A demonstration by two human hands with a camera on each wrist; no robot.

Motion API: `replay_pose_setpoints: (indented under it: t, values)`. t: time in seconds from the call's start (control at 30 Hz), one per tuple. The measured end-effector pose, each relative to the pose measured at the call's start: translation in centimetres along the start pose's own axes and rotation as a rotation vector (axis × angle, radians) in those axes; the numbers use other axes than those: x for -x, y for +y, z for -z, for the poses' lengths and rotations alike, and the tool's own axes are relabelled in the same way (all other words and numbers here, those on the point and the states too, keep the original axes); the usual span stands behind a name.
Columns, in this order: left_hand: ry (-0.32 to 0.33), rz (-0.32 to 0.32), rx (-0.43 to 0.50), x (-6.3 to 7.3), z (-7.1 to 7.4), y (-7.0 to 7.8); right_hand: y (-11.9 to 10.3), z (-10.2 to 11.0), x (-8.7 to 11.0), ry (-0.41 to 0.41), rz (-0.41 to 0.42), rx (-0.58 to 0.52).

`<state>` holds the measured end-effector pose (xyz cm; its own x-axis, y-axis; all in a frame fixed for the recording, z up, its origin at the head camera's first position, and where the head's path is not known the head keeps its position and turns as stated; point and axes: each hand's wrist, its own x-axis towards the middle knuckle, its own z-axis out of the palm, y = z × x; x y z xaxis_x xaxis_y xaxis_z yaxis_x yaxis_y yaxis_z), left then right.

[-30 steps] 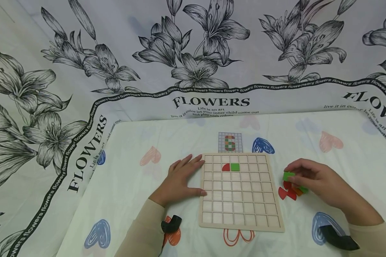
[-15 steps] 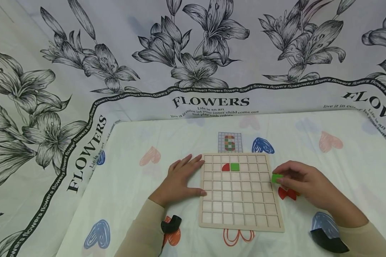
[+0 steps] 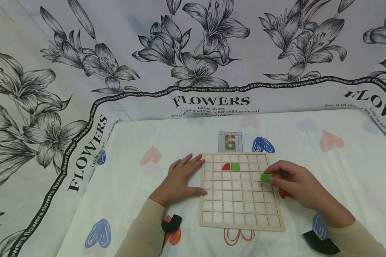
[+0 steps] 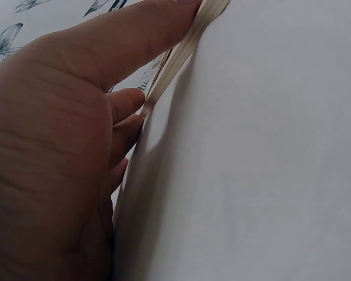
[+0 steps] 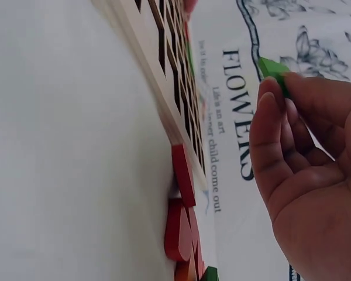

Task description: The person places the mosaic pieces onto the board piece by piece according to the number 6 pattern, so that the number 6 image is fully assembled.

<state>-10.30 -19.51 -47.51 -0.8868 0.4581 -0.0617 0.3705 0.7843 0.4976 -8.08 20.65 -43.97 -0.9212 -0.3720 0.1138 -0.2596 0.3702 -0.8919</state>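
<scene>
A square wooden grid board (image 3: 238, 192) lies on the cloth in the head view. One cell near its top holds a red quarter-circle piece (image 3: 226, 166), and a green square piece (image 3: 235, 166) fills the cell to its right. Thumb and fingers of my right hand (image 3: 292, 182) pinch another green block (image 3: 266, 177) over the board's right edge; the right wrist view shows this green block (image 5: 273, 68) raised at the fingertips. With fingers spread, my left hand (image 3: 180, 180) rests against the board's left edge, and its thumb touches the wooden rim (image 4: 181, 55) in the left wrist view.
Beside the board's right edge, loose red pieces (image 5: 180, 231) lie in a small heap with an orange and a green one, mostly hidden under my right hand in the head view. A small printed pattern card (image 3: 230, 142) lies just beyond the board's far edge.
My right hand has lifted the green block from the heap and carried it left, to over the board's right edge. My left hand has stayed in place.
</scene>
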Motion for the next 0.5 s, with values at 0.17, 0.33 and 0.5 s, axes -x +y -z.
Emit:
replay_pose_setpoints:
  t: [0.17, 0.33, 0.5]
  values:
    - [0.000, 0.005, 0.000, 0.0, 0.0, -0.1, -0.3, -0.6, -0.3, -0.015, 0.026, -0.017]
    - [-0.003, 0.004, 0.002, 0.0, -0.1, -0.1, -0.8, -1.3, -0.7, -0.009, 0.038, 0.013]
    - [-0.002, 0.001, 0.006, 0.1, -0.1, -0.1, -1.2, -2.1, -1.5, -0.011, 0.086, -0.010]
